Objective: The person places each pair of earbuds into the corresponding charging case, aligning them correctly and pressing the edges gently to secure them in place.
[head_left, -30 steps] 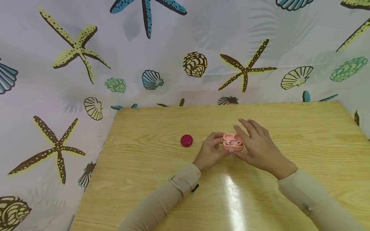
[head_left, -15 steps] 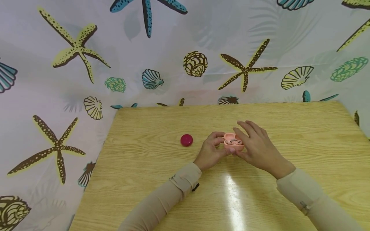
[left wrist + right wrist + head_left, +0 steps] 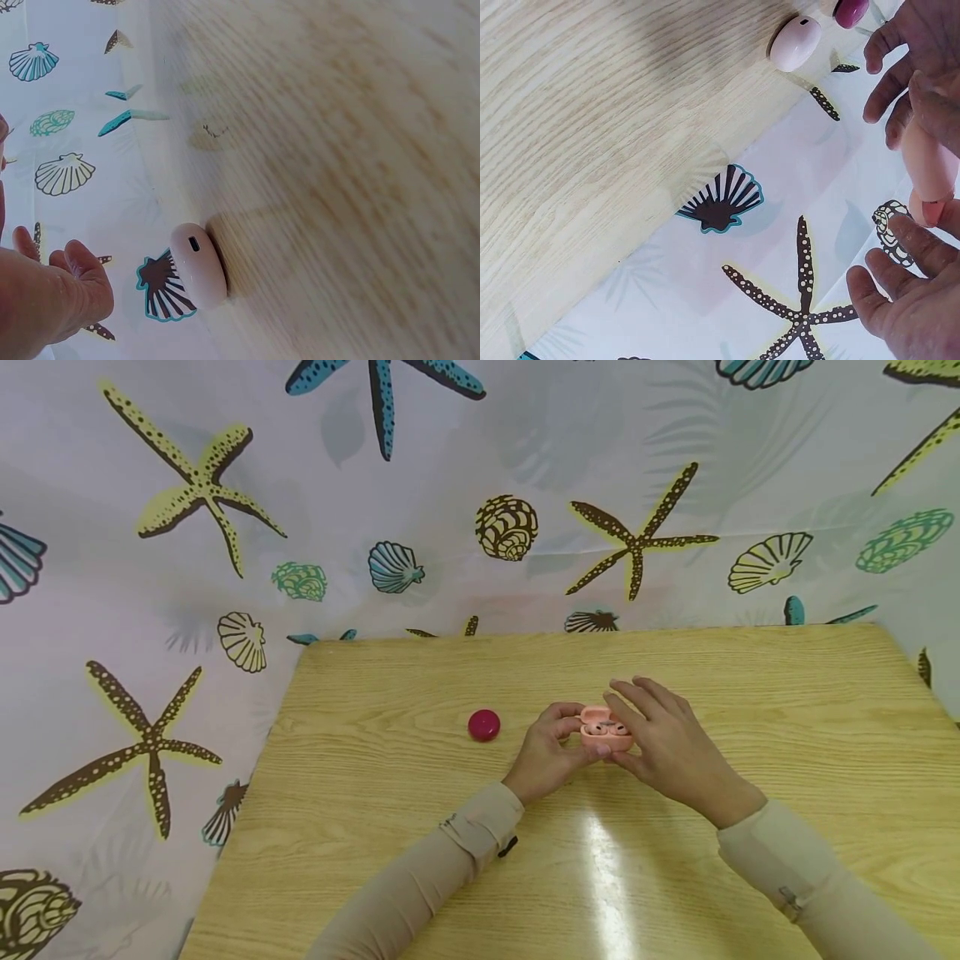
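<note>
My left hand (image 3: pixel 547 756) holds a pink earbud case (image 3: pixel 606 742) whose lid stands raised in the head view. Two white earbuds (image 3: pixel 597 729) sit side by side inside. The left thumb presses the case front, and the fingers lie at its left side. At the right side is my right hand (image 3: pixel 671 747), its thumb touching the case and its fingers extended, the index finger covering part of the lid. In the right wrist view the case (image 3: pixel 930 165) shows only partly between the hands. The left wrist view leaves the case out of frame.
A round magenta object (image 3: pixel 483 725) lies on the wooden table (image 3: pixel 375 827), left of the hands. Both wrist views show a pale pink oval with a dark slot (image 3: pixel 199 266), resting on the table. A cloth printed with shells and starfish (image 3: pixel 450 485) hangs behind.
The right hand has shifted slightly left and its raised fingers have come down a little, with the index finger covering more of the lid. The left hand's hold looks the same.
</note>
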The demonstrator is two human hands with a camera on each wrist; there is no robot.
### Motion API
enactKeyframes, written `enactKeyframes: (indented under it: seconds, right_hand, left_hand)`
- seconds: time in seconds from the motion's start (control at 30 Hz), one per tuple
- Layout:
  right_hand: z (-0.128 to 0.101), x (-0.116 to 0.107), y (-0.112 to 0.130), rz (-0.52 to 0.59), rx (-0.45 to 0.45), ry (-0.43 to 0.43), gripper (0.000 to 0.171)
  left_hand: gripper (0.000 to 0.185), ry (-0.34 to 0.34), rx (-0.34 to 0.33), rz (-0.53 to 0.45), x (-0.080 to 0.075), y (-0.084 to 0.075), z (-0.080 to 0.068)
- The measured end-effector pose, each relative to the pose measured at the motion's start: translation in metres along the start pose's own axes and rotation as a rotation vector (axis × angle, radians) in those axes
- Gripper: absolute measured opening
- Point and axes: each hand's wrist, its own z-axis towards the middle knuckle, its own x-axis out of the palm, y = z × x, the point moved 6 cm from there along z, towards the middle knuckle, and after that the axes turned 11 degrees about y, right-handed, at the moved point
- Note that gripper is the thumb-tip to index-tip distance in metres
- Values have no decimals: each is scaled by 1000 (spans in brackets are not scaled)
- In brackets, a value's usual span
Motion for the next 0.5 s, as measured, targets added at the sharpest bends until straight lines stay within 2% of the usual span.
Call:
enactKeyframes:
  seconds: [0.5]
  right_hand:
    - [-4, -1, 4, 4, -49, -74, 74]
  left_hand:
    - [30, 9, 9, -16, 1, 1, 1]
